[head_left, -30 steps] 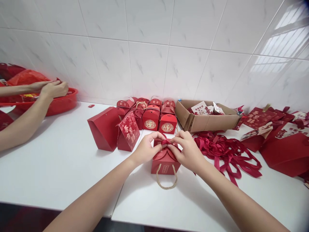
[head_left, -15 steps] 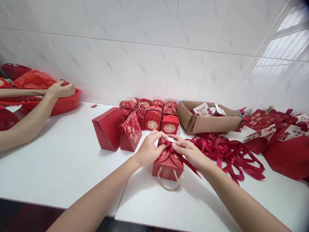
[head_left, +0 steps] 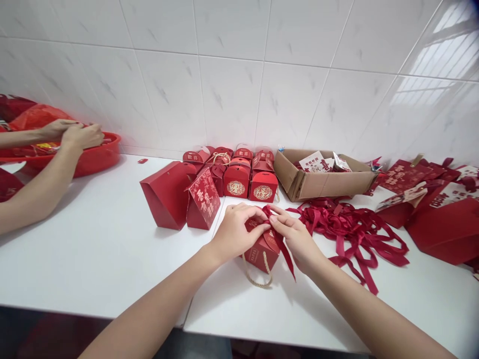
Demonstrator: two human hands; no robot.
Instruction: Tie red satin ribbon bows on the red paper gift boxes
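Observation:
A small red gift box with a beige rope handle stands on the white table in front of me. A dark red ribbon crosses its top and trails down its right side. My left hand is closed, pinching the ribbon at the box top. My right hand meets it fingertip to fingertip, also pinching the ribbon.
Several finished red boxes stand by the tiled wall, with larger red bags to their left. A cardboard box and a pile of loose ribbons lie right. At far left another person's hands work in a red basin.
The box has turned and tilted slightly under my hands. My fingertips have closed together over its top, and the ribbon tail now hangs down the right side. The other person's hands shifted in the basin.

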